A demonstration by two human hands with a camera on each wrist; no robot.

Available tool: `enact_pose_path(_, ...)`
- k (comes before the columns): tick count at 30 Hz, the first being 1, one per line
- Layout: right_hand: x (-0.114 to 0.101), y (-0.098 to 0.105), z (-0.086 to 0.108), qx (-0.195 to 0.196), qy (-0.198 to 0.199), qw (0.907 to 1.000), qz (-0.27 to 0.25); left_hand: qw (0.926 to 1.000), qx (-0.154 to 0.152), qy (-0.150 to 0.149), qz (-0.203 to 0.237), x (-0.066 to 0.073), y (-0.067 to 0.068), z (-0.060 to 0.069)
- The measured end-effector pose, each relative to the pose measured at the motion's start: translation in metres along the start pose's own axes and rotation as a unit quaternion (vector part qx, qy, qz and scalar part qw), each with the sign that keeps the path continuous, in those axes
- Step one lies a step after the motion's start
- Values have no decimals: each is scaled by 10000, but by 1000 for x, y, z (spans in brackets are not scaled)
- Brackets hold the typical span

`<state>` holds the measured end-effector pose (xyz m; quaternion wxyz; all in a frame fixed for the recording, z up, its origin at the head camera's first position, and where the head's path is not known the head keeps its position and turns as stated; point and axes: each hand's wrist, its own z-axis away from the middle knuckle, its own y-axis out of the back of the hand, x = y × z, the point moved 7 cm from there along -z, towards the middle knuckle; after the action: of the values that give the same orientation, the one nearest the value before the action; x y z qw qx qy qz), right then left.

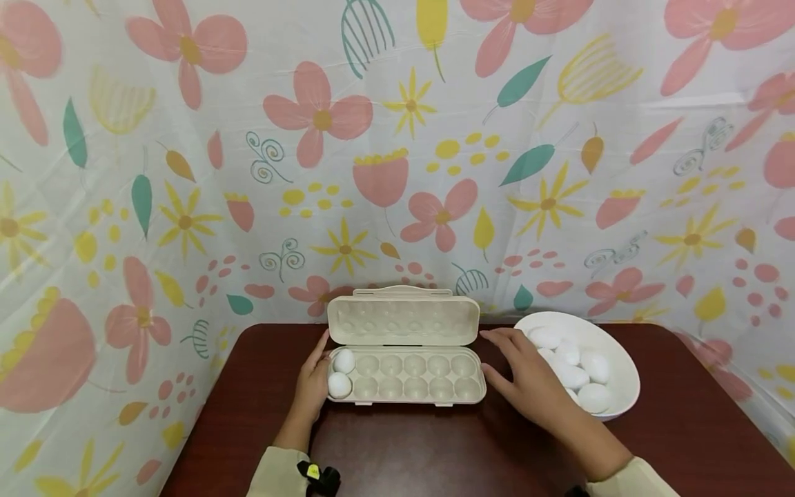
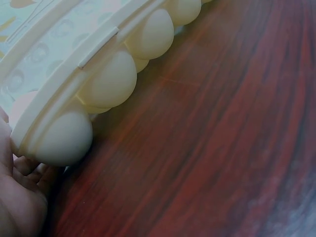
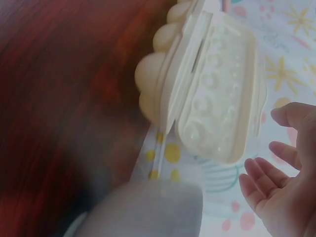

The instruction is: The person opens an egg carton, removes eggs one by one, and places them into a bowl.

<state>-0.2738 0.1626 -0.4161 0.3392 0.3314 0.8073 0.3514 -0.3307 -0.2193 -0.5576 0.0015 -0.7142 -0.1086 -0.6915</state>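
Note:
A cream plastic egg carton lies with its lid raised at the back. Two white eggs, one behind and one in front, fill its leftmost column; its other cups hold nothing. My left hand rests along the carton's left end, fingers mostly straight, some partly hidden; the left wrist view shows it against the carton's rounded underside. My right hand hovers between the carton's right end and a white bowl, fingers spread and holding nothing. Several white eggs lie in that bowl.
Everything stands on a dark red-brown wooden table. A floral-patterned white cloth hangs behind the table and along its left side. In the right wrist view, a blurred pale rounded shape covers the lower part.

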Motion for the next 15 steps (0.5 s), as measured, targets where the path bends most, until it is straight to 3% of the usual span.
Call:
enact_pose_path(10,-20,-29,-8,-384,-68,9983,-433,9999,104,-94,-73,-1,3,1)
enact_pose_path(15,-30,-36,-13,-330,80,9981,-505,9997,107,-164,-125,1,1,0)
